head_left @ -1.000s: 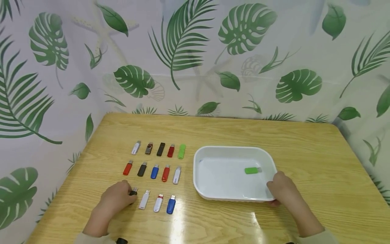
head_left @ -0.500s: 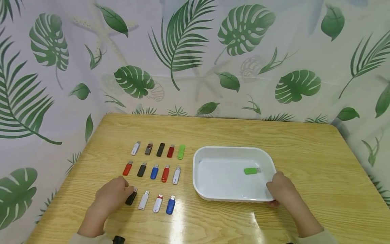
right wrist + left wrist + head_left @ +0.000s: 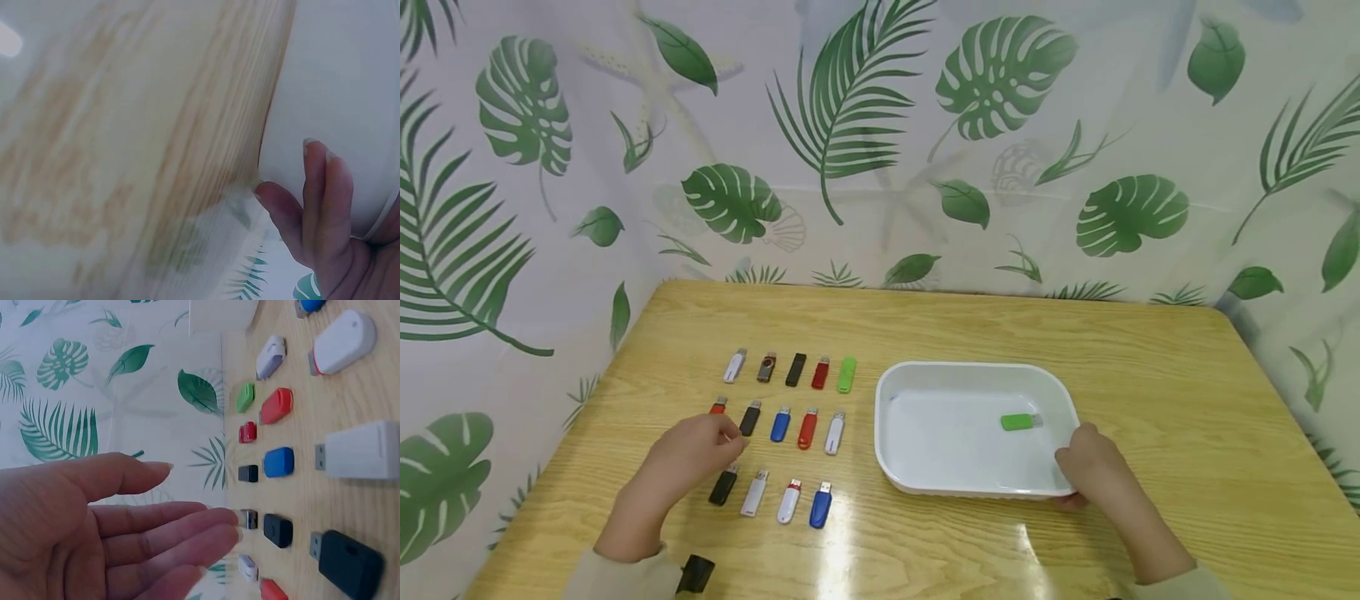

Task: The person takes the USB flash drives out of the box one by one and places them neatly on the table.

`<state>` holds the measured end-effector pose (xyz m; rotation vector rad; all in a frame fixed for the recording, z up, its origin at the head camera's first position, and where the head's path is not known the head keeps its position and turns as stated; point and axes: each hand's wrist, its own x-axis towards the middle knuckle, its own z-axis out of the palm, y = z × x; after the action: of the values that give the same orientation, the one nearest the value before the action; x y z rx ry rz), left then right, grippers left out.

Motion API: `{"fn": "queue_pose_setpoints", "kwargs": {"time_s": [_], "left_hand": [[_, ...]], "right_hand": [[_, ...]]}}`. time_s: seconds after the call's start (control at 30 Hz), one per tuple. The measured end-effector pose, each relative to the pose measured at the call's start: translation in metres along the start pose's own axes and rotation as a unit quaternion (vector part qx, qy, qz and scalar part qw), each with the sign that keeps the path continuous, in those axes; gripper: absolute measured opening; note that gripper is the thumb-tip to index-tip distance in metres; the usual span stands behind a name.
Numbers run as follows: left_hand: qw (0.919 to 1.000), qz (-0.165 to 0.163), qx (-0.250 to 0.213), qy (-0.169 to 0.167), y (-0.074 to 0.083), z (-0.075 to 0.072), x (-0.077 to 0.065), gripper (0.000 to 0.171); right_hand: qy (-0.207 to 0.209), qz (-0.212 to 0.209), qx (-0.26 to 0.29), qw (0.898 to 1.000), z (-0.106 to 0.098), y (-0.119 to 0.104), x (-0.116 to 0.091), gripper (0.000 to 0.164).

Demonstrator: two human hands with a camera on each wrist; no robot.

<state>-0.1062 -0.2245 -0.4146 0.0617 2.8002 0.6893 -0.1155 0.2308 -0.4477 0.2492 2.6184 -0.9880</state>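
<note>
My left hand hovers above the table between the middle and front rows of USB flash drives, holding nothing. In the left wrist view its fingers are loosely extended, apart from the thumb. Just below it lies a black USB flash drive, first in the front row. A red flash drive behind the hand is partly covered by it. My right hand grips the right front corner of a white plastic tray, fingers against its outer wall. Inside the tray lies one green flash drive.
Further flash drives stand in three rows left of the tray, among them a blue one, a grey-white one and a bright green one. A leaf-patterned cloth hangs behind the wooden table.
My left hand has let go of the black flash drive, then risen and moved forward and right, leaving it in the front row. My right hand stays on the tray.
</note>
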Motion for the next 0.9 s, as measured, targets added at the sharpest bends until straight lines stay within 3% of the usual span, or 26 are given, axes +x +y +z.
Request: {"fn": "queue_pose_setpoints", "kwargs": {"time_s": [0.13,0.3,0.4,0.7,0.9], "left_hand": [[0.9984,0.051,0.022,-0.014,0.010,0.000,0.006,0.028],[0.9931,0.100,0.017,-0.060,0.024,-0.003,0.014,0.035],[0.9869,0.131,0.010,-0.094,0.032,-0.006,0.019,0.022],[0.9657,0.186,0.056,-0.173,0.071,-0.006,0.036,0.031],[0.9510,0.184,0.132,-0.211,0.106,-0.011,0.039,0.024]], "right_hand": [[0.001,0.003,0.004,1.000,0.001,0.000,0.000,0.033],[0.002,0.000,-0.002,1.000,0.001,0.000,0.000,0.033],[0.003,-0.002,-0.004,1.000,0.001,-0.001,0.001,0.032],[0.003,-0.004,0.001,1.000,-0.001,0.001,-0.002,0.025],[0.003,-0.008,0.000,1.000,-0.001,0.002,0.000,0.025]]}}
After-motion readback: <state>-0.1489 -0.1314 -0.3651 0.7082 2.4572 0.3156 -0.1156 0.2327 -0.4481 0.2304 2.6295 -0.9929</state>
